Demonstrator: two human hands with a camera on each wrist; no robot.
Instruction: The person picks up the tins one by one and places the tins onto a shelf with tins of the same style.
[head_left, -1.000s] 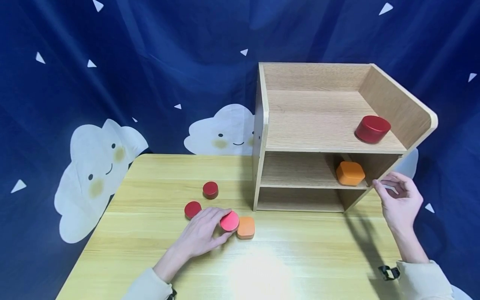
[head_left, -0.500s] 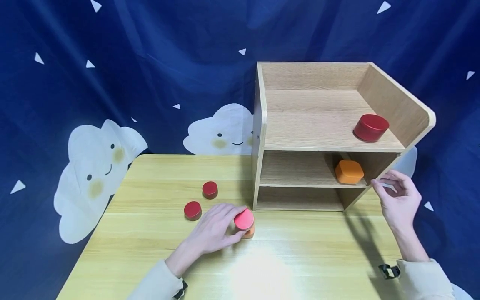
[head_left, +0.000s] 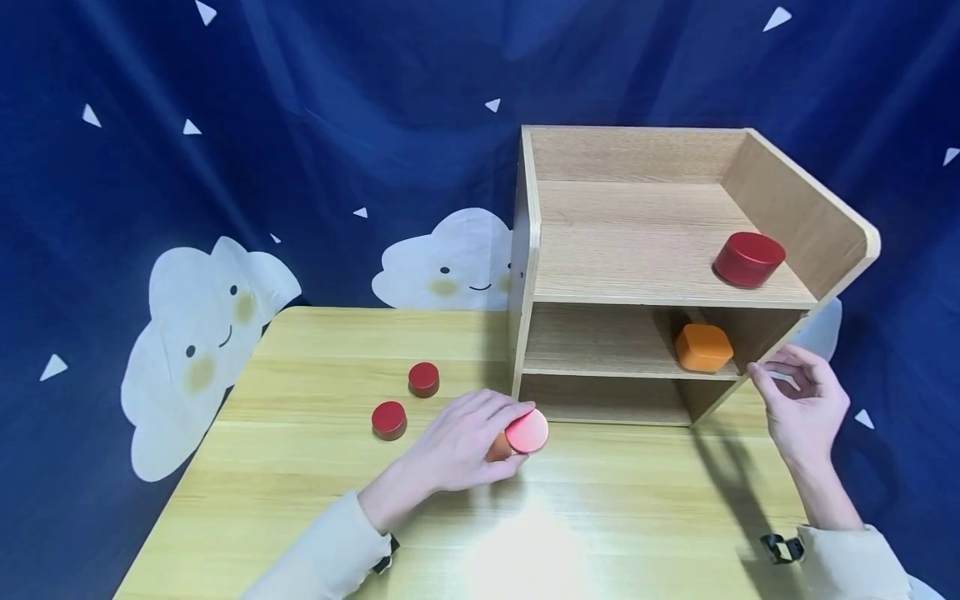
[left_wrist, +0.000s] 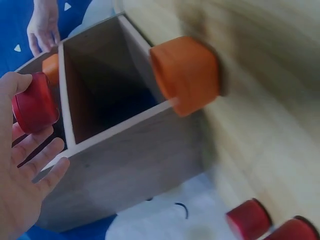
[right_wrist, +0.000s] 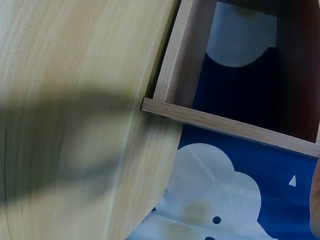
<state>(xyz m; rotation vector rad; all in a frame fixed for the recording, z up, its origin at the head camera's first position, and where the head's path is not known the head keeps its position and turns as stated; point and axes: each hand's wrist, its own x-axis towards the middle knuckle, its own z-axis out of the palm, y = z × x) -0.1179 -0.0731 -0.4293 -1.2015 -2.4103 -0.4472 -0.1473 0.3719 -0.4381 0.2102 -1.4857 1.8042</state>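
Observation:
My left hand [head_left: 465, 442] holds a red round block [head_left: 528, 431] between its thumb and fingers; the left wrist view shows the same red block [left_wrist: 36, 103] with the lower fingers spread apart. Under that hand an orange rounded square block [head_left: 498, 448] stands on the table, partly hidden; it shows fully in the left wrist view. At the right side of the wooden shelf [head_left: 675, 302], my right hand [head_left: 806, 404] grips the side panel's front edge with thumb and bent fingers. Only a sliver of this hand shows in the right wrist view.
Two red round blocks [head_left: 389, 421] lie left of the left hand. Another, larger red round block [head_left: 748, 260] sits on the shelf's top, at the right. An orange block [head_left: 703, 347] rests on the middle level. A blue cloud-patterned curtain [head_left: 337, 125] hangs behind the table [head_left: 285, 467].
The left hand has carried the red round block rightward, from beside the orange block to past it. The right hand has stayed at the shelf's edge.

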